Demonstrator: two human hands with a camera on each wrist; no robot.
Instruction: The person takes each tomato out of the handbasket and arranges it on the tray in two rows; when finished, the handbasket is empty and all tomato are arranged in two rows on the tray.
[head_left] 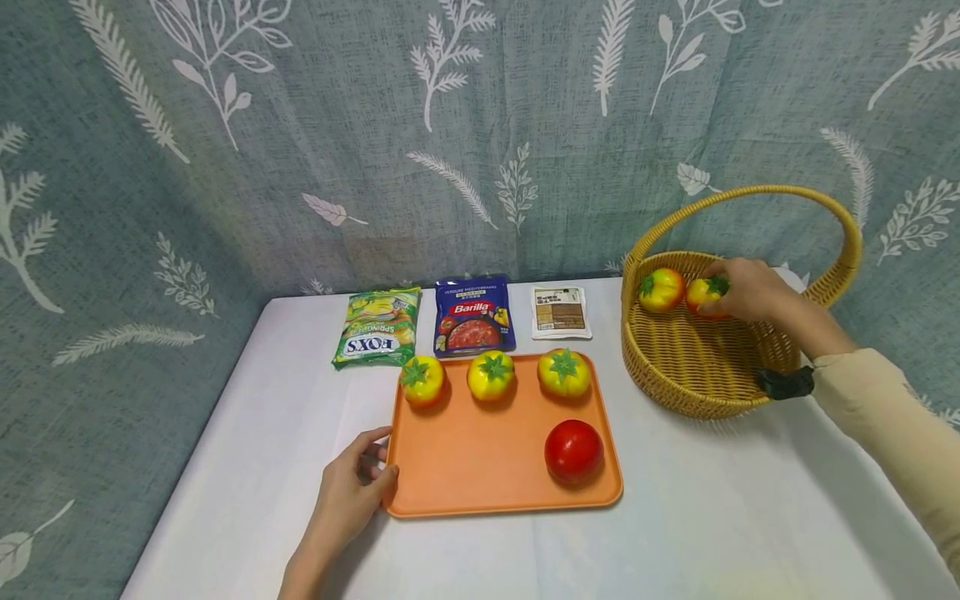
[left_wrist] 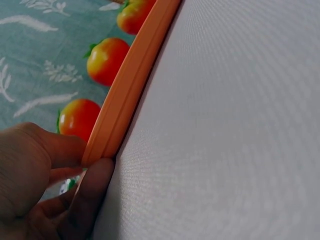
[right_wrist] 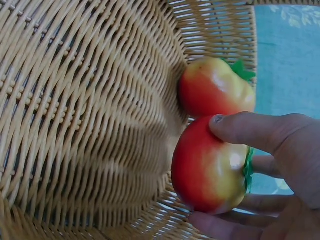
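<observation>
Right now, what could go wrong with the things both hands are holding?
The right hand grips a held tomato close beside a second tomato in the basket, so lifting might nudge that neighbour. The left hand pinches the edge of the tray; a tug could perhaps set the red tomato on it rolling.

Downward head view, close wrist views; tray in head, left wrist.

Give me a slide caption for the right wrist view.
Right hand grips a red-and-yellow tomato beside another tomato inside a wicker basket.
</observation>
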